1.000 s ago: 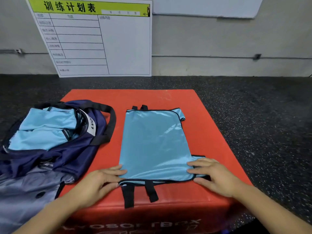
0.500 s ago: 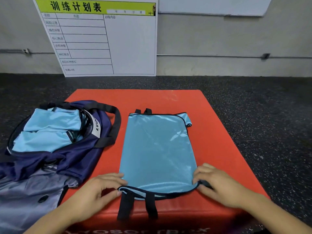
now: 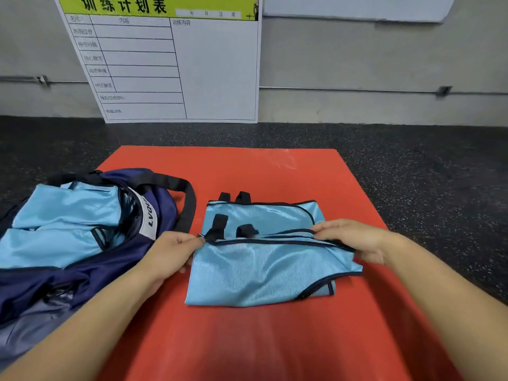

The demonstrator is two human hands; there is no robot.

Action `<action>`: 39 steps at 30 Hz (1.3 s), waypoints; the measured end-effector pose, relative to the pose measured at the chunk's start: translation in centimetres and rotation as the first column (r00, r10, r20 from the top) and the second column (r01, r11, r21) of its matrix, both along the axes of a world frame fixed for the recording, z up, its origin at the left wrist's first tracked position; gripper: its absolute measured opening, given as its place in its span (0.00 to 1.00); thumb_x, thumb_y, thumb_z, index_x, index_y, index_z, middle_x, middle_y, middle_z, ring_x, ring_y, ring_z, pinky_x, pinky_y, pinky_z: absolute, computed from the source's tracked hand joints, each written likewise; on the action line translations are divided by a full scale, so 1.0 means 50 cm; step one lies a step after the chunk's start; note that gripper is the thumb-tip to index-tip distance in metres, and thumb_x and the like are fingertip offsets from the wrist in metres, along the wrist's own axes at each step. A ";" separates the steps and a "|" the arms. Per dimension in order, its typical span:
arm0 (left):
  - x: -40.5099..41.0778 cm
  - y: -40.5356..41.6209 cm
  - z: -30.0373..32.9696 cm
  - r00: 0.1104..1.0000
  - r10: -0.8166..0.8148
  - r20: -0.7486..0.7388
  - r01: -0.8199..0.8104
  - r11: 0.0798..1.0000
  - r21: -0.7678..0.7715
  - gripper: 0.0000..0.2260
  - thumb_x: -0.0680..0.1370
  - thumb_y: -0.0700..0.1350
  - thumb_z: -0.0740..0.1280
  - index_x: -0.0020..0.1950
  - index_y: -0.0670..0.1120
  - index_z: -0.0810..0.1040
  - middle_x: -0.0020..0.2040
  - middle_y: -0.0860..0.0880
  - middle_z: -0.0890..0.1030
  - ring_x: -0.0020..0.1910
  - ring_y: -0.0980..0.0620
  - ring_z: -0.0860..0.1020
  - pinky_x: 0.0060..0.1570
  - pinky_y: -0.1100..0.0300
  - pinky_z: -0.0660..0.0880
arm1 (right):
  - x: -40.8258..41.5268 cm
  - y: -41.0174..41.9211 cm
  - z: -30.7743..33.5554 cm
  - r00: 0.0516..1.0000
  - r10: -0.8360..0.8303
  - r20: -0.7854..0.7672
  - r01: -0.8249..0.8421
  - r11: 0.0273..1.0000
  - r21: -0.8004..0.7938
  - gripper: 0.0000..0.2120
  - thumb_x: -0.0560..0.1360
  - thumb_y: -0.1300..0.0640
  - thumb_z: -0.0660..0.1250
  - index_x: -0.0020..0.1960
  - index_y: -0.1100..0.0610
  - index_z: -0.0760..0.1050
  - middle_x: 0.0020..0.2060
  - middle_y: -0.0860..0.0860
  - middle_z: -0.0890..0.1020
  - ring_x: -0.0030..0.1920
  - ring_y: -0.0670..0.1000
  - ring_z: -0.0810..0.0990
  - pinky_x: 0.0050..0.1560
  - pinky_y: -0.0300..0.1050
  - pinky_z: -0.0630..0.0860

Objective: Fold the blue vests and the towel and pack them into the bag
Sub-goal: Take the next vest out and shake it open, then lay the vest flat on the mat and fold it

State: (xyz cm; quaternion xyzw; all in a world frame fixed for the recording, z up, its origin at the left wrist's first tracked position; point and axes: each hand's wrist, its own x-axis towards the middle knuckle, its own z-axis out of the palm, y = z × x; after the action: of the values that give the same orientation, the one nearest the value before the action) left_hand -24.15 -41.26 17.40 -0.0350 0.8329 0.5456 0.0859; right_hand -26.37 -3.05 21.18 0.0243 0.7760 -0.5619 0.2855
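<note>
A blue vest (image 3: 269,268) lies on a red mat (image 3: 275,339), its near half doubled over the far half. The left hand (image 3: 171,253) pinches the folded edge at a black strap (image 3: 217,226); the right hand (image 3: 354,237) pinches the same edge at the other end. Left of it, an open navy bag (image 3: 82,273) holds what looks like more blue cloth (image 3: 68,215). A whiteboard (image 3: 176,59) leans against the wall behind.
</note>
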 end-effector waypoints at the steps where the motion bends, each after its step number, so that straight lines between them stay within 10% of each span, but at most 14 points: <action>1: -0.015 0.004 -0.014 0.998 0.055 0.035 -0.054 0.998 -0.019 0.18 0.81 0.45 0.67 0.30 0.45 0.74 0.27 0.48 0.72 0.27 0.53 0.69 0.27 0.62 0.67 | -0.011 -0.001 -0.014 0.998 -0.024 0.062 0.024 1.000 0.006 0.18 0.78 0.53 0.72 0.66 0.57 0.80 0.59 0.53 0.85 0.62 0.54 0.83 0.65 0.49 0.76; 4: -0.033 0.009 -0.041 0.987 0.132 0.091 -0.130 0.991 -0.027 0.17 0.82 0.46 0.67 0.33 0.44 0.77 0.26 0.50 0.75 0.25 0.55 0.73 0.27 0.61 0.73 | -0.024 0.012 -0.037 0.974 -0.100 0.204 0.136 0.976 -0.172 0.38 0.64 0.39 0.81 0.68 0.57 0.78 0.62 0.57 0.83 0.63 0.57 0.82 0.64 0.55 0.79; 8: -0.013 0.008 -0.032 0.993 0.116 -0.007 -0.115 0.987 0.112 0.04 0.83 0.47 0.66 0.53 0.51 0.81 0.34 0.48 0.80 0.31 0.53 0.77 0.29 0.59 0.76 | -0.015 0.068 -0.054 0.951 -0.055 0.304 0.210 0.839 -0.502 0.33 0.78 0.28 0.55 0.76 0.45 0.67 0.72 0.62 0.75 0.72 0.62 0.74 0.72 0.63 0.67; 12: 0.011 -0.010 -0.042 0.992 -0.113 -0.055 0.120 0.984 0.133 0.11 0.84 0.48 0.62 0.59 0.57 0.83 0.39 0.52 0.79 0.37 0.56 0.76 0.36 0.62 0.73 | 0.028 0.094 -0.073 0.942 0.062 0.330 0.194 0.702 -0.685 0.36 0.80 0.28 0.48 0.78 0.48 0.68 0.75 0.63 0.69 0.76 0.63 0.67 0.77 0.63 0.57; 17: 0.001 -0.007 -0.064 0.982 -0.168 -0.083 0.167 0.986 -0.017 0.09 0.83 0.51 0.65 0.57 0.58 0.85 0.51 0.55 0.86 0.51 0.61 0.80 0.55 0.61 0.75 | 0.038 0.030 -0.052 0.999 -0.005 0.049 0.013 0.986 -0.165 0.20 0.83 0.42 0.59 0.67 0.49 0.81 0.67 0.44 0.80 0.70 0.44 0.75 0.76 0.46 0.63; 22: 0.005 -0.006 -0.102 0.966 -0.122 -0.230 0.077 0.978 -0.194 0.13 0.80 0.46 0.70 0.58 0.66 0.82 0.39 0.60 0.81 0.37 0.58 0.75 0.44 0.56 0.76 | 0.042 -0.032 -0.092 0.923 -0.068 -0.378 0.137 0.978 0.157 0.09 0.76 0.56 0.76 0.55 0.51 0.86 0.52 0.40 0.86 0.55 0.34 0.81 0.69 0.37 0.72; 26: -0.005 0.003 -0.101 0.964 -0.072 -0.255 0.032 0.987 -0.160 0.21 0.80 0.40 0.69 0.60 0.67 0.79 0.58 0.62 0.83 0.54 0.63 0.80 0.65 0.54 0.76 | 0.034 -0.036 -0.114 0.841 -0.130 -0.526 0.243 0.958 0.151 0.14 0.73 0.63 0.77 0.54 0.49 0.86 0.53 0.37 0.85 0.56 0.32 0.80 0.66 0.35 0.71; 33: -0.098 0.009 -0.054 0.933 -0.075 -0.351 0.055 0.996 -0.065 0.20 0.80 0.45 0.65 0.70 0.62 0.76 0.58 0.59 0.84 0.45 0.50 0.77 0.51 0.52 0.77 | -0.039 -0.042 -0.059 0.752 -0.202 -0.627 0.278 0.960 0.023 0.17 0.74 0.64 0.75 0.56 0.45 0.85 0.53 0.30 0.83 0.58 0.30 0.77 0.59 0.22 0.66; 39: -0.169 0.023 -0.073 0.955 -0.043 -0.294 -0.011 0.984 -0.179 0.22 0.81 0.33 0.64 0.69 0.54 0.78 0.63 0.56 0.81 0.54 0.65 0.79 0.58 0.72 0.73 | -0.129 -0.042 -0.093 0.809 -0.144 -0.570 0.247 0.963 0.108 0.16 0.75 0.66 0.74 0.57 0.48 0.84 0.56 0.34 0.82 0.58 0.27 0.75 0.57 0.21 0.67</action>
State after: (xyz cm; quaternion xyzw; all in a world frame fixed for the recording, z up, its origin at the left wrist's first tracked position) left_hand -32.60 -40.12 13.73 0.0464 0.8822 0.4669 -0.0394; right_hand -32.85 -5.17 16.55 -0.0352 0.8652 -0.5000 -0.0159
